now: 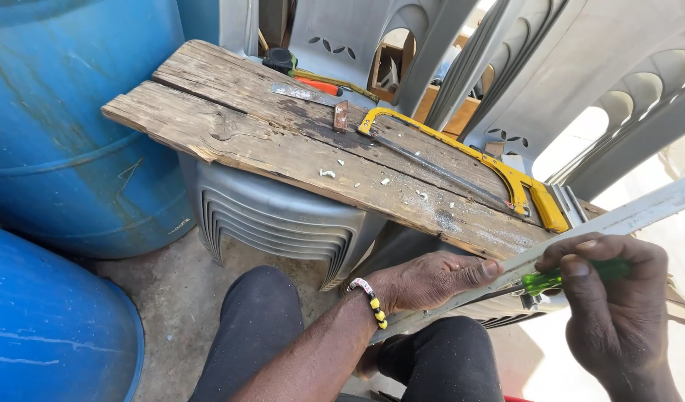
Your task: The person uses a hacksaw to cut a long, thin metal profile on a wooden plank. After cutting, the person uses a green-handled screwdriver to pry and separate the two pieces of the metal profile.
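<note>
Head view. The left hand (pixel 432 279) is lying closed over a long grey metal strip (pixel 640 212), thumb stretched along its edge, pressing it down where it is crossing the person's lap. The right hand (pixel 618 298) is gripping a green-handled screwdriver (pixel 555 279), whose dark shaft is pointing toward the strip just beside the left thumb; the tip is hidden. A beaded bracelet (pixel 372 298) is sitting on the left wrist. Beyond the hands, a weathered wooden plank (pixel 245 126) is resting on stacked grey plastic chairs (pixel 275 223) and is carrying a yellow hacksaw (pixel 461 160), a small metal blade (pixel 297 93) and pale shavings. Two blue barrels (pixel 67 119) are standing at the left.
</note>
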